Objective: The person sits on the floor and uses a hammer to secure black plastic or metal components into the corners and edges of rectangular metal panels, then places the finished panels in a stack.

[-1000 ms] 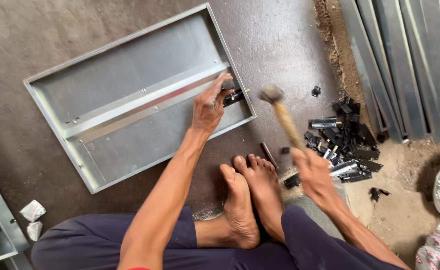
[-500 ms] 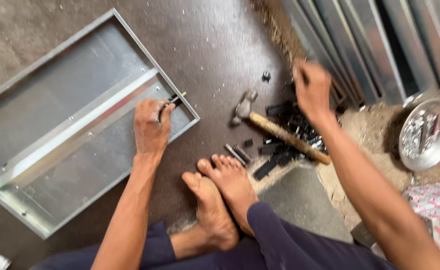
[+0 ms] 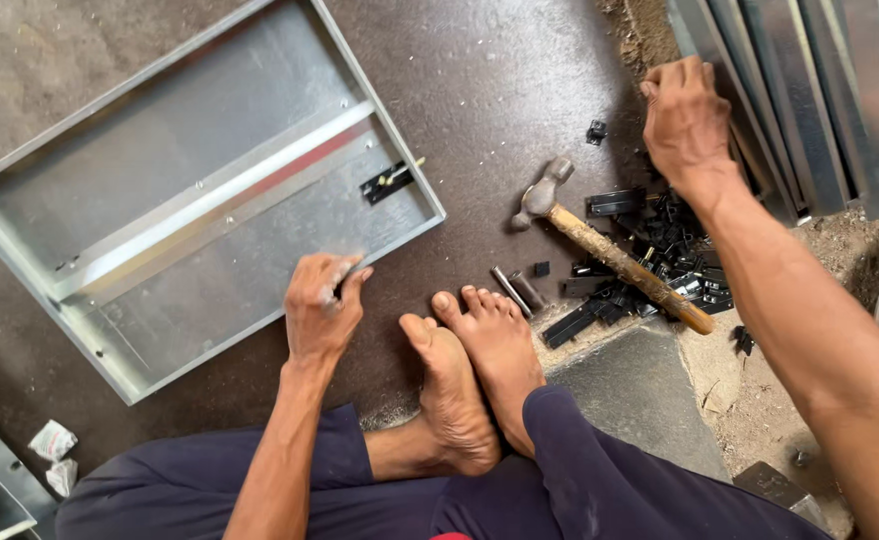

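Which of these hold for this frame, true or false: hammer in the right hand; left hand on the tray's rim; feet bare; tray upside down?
1. The right hand holds the hammer. False: the hammer lies on the floor beside the black metal pieces; the hand is at the stacked metal sheets.
2. The left hand touches the metal tray at its near rim. True.
3. The feet are bare. True.
4. The tray lies upside down. False: its open side faces up.
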